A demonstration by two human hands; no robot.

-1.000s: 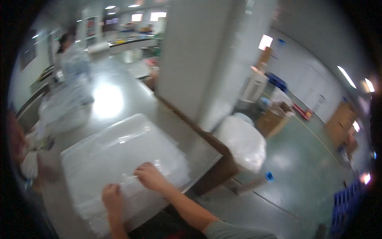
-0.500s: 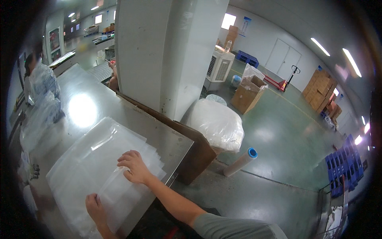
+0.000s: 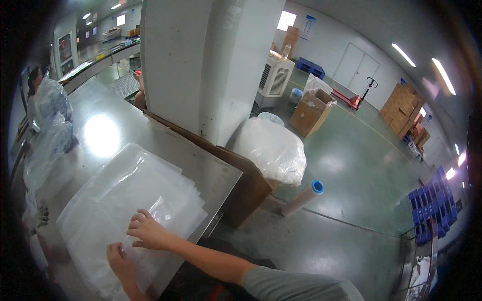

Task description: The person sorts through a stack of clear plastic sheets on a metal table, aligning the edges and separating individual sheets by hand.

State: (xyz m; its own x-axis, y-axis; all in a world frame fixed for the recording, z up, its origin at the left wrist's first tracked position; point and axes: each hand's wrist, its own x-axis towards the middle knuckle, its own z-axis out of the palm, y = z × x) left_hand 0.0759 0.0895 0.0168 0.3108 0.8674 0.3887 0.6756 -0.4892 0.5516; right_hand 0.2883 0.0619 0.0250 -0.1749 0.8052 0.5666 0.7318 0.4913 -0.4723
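Observation:
A fanned stack of clear plastic bags (image 3: pixel 100 200) lies on the steel table in front of me. My left hand (image 3: pixel 119 261) is at the near part of the stack, its fingers curled closed on the edge of a plastic bag. Close beside it, my right hand (image 3: pixel 148 232) rests over the top bag with its fingers bent and apart. A turned-up edge of film shows between the two hands. The bags' stepped edges stick out on the right side of the stack.
The steel table (image 3: pixel 211 175) ends at the right, beside a cardboard sheet (image 3: pixel 246 200) and a pillar (image 3: pixel 175 65). Beyond stand a plastic-wrapped white bundle (image 3: pixel 271 150), a film roll (image 3: pixel 301 199) and an open carton (image 3: pixel 312 113). Crumpled plastic (image 3: pixel 47 145) and another person are at left.
My right hand has moved left and nearer to me over the bags, up to my left hand. My left hand has stayed nearly in place. The view has shifted slightly.

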